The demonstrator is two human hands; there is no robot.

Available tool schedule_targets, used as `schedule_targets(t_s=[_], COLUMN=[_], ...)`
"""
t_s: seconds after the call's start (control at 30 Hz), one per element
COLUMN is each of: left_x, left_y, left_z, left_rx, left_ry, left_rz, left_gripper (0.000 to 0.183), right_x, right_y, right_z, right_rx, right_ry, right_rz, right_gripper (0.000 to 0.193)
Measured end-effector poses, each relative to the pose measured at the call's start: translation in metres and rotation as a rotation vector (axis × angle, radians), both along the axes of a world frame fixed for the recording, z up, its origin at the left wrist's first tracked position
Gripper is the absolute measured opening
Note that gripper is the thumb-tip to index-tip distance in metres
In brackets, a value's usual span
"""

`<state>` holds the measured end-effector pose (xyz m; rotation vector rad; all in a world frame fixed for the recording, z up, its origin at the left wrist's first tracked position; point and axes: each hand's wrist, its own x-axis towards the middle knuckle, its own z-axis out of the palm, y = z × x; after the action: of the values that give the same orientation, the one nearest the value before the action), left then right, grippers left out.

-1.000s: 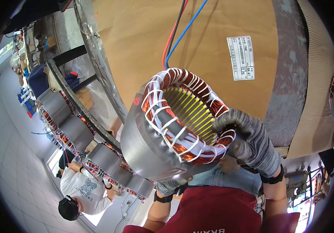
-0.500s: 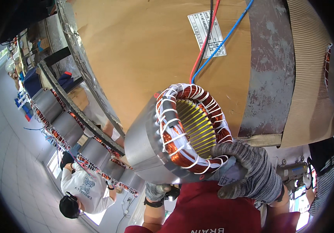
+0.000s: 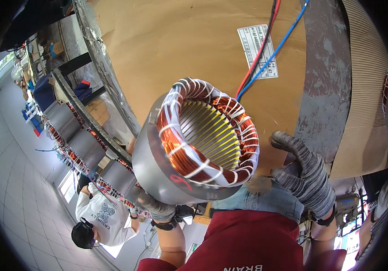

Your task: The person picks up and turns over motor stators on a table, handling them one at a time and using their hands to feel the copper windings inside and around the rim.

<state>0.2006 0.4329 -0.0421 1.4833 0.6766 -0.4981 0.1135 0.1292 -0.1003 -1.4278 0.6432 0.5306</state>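
A motor stator point(image 3: 151, 167) stands tilted on the cardboard-covered bench in front of me. It has a grey steel shell, copper windings laced with white cord and yellow slot liners inside its bore. Red, black and blue leads point(image 3: 276, 53) run from its far side. My left hand point(image 3: 159, 209), in a grey knit glove, presses against the stator's lower left side; the shell partly hides its fingers. To the right of the stator, my gloved right hand point(image 3: 310, 176) is apart from it, with thumb and fingers spread and nothing visible in them.
Brown cardboard point(image 3: 189, 40) covers the bench, with a white printed label point(image 3: 258, 50) on it. A worn grey metal strip point(image 3: 322, 90) and corrugated cardboard point(image 3: 367, 90) lie to the right. More stators point(image 3: 85, 149) stand in a row at left, near a person in white point(image 3: 106, 212).
My right hand has let go of the stator's winding and moved right, opening. The stator has shifted left and turned its bore more toward me. My left hand has moved left along it.
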Motion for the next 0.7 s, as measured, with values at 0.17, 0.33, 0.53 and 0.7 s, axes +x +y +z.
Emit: schedule_targets(t_s=[0.17,0.33,0.53,0.7], left_x=[-0.011,-0.004,-0.001,-0.012], left_y=[0.000,0.006,0.011,0.011], left_z=[-0.004,-0.007,-0.014,-0.020], left_rx=[0.056,0.245,0.370,0.374], left_ry=[-0.083,-0.034,-0.032,-0.041], left_rz=[-0.571,-0.826,-1.020,-0.991], left_gripper=[0.071,0.070,0.069,0.068], right_x=[0.018,0.036,0.045,0.064], right_y=[0.002,0.008,0.011,0.001], right_z=[0.003,0.006,0.004,-0.001], right_rx=[0.054,0.162,0.154,-0.602], right_ry=[0.034,0.080,0.087,-0.147], right_rz=[0.031,0.022,-0.114,0.599], right_gripper=[0.050,0.048,0.045,0.053])
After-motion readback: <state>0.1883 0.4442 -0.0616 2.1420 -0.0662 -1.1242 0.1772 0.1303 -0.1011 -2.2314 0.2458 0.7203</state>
